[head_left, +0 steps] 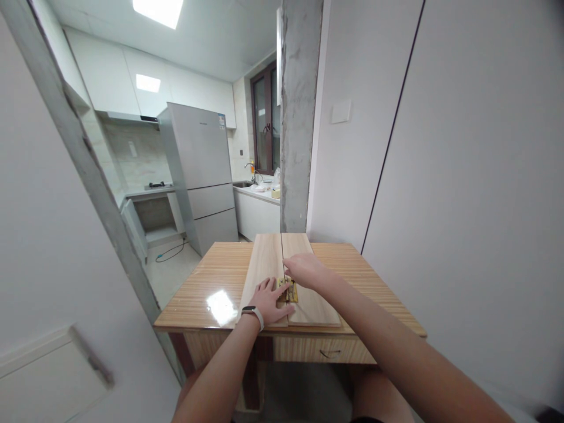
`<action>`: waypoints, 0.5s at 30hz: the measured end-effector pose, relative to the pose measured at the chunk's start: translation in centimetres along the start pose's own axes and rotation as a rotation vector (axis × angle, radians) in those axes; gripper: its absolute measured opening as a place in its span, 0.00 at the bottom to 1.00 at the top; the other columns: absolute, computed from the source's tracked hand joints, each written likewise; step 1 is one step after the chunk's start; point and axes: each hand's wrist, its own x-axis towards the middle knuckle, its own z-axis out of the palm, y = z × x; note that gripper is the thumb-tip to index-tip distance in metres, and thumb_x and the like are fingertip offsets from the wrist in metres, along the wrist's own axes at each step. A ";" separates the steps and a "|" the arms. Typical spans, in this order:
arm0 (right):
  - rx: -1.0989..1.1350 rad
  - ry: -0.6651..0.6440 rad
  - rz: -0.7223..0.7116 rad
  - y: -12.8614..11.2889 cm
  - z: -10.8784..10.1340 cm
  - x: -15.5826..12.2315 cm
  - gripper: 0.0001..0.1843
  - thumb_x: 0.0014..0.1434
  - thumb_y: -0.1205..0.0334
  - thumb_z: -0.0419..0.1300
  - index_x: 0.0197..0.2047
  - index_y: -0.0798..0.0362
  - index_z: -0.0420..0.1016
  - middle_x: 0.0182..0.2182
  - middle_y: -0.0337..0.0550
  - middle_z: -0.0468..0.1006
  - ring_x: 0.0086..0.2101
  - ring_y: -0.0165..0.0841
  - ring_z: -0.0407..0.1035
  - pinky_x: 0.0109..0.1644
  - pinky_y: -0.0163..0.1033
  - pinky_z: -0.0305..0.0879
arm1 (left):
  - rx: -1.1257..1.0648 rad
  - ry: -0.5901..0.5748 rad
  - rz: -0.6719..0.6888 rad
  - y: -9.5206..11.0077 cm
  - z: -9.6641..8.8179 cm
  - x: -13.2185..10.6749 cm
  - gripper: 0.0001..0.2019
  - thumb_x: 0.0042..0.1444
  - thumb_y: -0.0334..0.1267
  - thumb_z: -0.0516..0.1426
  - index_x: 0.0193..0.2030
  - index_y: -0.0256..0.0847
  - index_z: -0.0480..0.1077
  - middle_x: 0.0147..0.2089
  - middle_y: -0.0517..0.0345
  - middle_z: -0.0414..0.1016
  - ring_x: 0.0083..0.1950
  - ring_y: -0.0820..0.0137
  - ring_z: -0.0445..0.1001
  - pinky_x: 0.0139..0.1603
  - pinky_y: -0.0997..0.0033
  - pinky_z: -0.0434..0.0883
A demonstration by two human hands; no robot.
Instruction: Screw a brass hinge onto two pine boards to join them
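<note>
Two pale wooden boards lie side by side on a wooden table (211, 276), the left board (264, 261) and the right board (315, 305) meeting along a narrow seam. A brass hinge (289, 292) sits across that seam near the front. My left hand (269, 302), with a white band on the wrist, rests flat on the left board, fingers spread and touching the hinge. My right hand (304, 270) reaches over the right board with fingers curled down onto the hinge's top edge; what its fingertips pinch is hidden.
The table has a drawer (324, 351) under its front edge. A concrete pillar (299, 117) and white wall panels stand behind and to the right. A kitchen with a grey fridge (200, 176), a counter and a sink (259, 188) lies beyond at the left.
</note>
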 end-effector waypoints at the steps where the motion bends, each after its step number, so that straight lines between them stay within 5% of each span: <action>1: 0.001 -0.006 0.010 0.0 0.0 -0.1 0.15 0.70 0.54 0.52 0.45 0.54 0.76 0.41 0.54 0.81 0.43 0.42 0.77 0.42 0.40 0.65 | -0.002 -0.002 -0.002 0.0 0.0 0.0 0.42 0.54 0.75 0.49 0.72 0.62 0.56 0.74 0.49 0.54 0.74 0.42 0.49 0.69 0.38 0.50; 9: 0.060 -0.094 0.055 -0.3 0.2 -0.9 0.21 0.62 0.57 0.61 0.57 0.54 0.67 0.52 0.59 0.73 0.43 0.43 0.76 0.41 0.41 0.67 | -0.003 -0.014 -0.016 0.0 -0.1 -0.1 0.41 0.55 0.74 0.49 0.72 0.61 0.57 0.75 0.50 0.53 0.75 0.43 0.48 0.70 0.38 0.49; 15: 0.064 -0.081 -0.042 -0.2 0.2 -0.8 0.20 0.57 0.63 0.64 0.53 0.56 0.69 0.48 0.55 0.75 0.46 0.43 0.75 0.44 0.40 0.67 | -0.007 -0.013 -0.009 0.1 -0.1 -0.1 0.42 0.54 0.75 0.49 0.72 0.61 0.56 0.75 0.51 0.53 0.74 0.43 0.48 0.70 0.39 0.49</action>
